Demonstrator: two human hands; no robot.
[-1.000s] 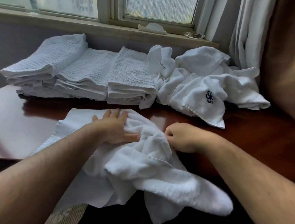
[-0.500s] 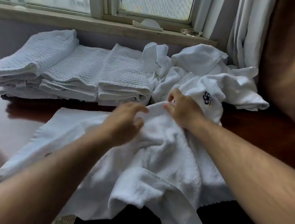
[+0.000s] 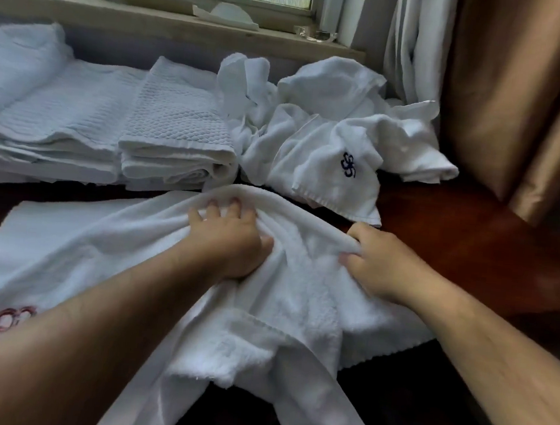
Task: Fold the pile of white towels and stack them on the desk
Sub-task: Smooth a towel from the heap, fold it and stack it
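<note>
A crumpled white towel (image 3: 291, 300) lies across the front of the dark wooden desk (image 3: 470, 247) and hangs over its near edge. My left hand (image 3: 229, 238) grips a fold near the towel's far edge, fingers curled into the cloth. My right hand (image 3: 381, 264) pinches the same far edge a little to the right. Behind them sits a loose pile of unfolded white towels (image 3: 338, 133), one with a dark blue emblem. Stacks of folded white towels (image 3: 174, 137) line the back left.
A flat white towel with a red emblem (image 3: 33, 260) lies under my left forearm. A window sill (image 3: 172, 26) runs along the back. White and brown curtains (image 3: 502, 95) hang at the right, over the desk's right end.
Both hands moved from the near middle of the towel toward its far edge, pulling the cloth up toward the pile. The view came closer to the desk.
</note>
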